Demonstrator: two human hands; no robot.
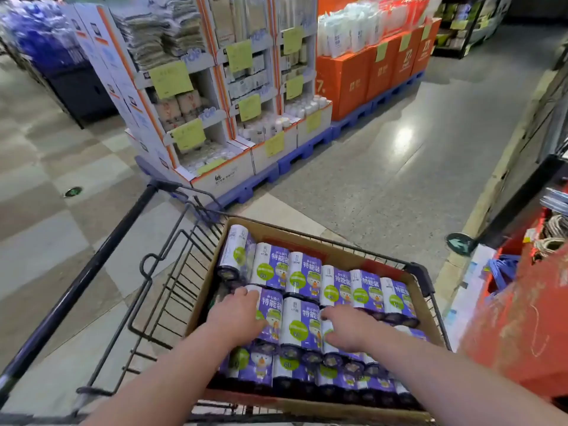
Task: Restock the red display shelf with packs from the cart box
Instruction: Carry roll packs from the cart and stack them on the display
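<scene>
Both hands are down on the purple packs in the cart's cardboard box: left hand lies spread over one, right hand covers another, grip unclear. Red display shelf stands just right.

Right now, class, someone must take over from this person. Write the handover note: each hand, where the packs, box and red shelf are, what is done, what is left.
Left hand: lies on a middle-row pack, fingers over its far end; grip unclear.
Right hand: spread over the packs beside it; grip unclear.
Packs fill most of the cardboard box in the cart; its far strip is bare.
Red shelf: right of the cart.
Done: no pack is lifted yet.
Left: lift packs, move them to the shelf.
</scene>
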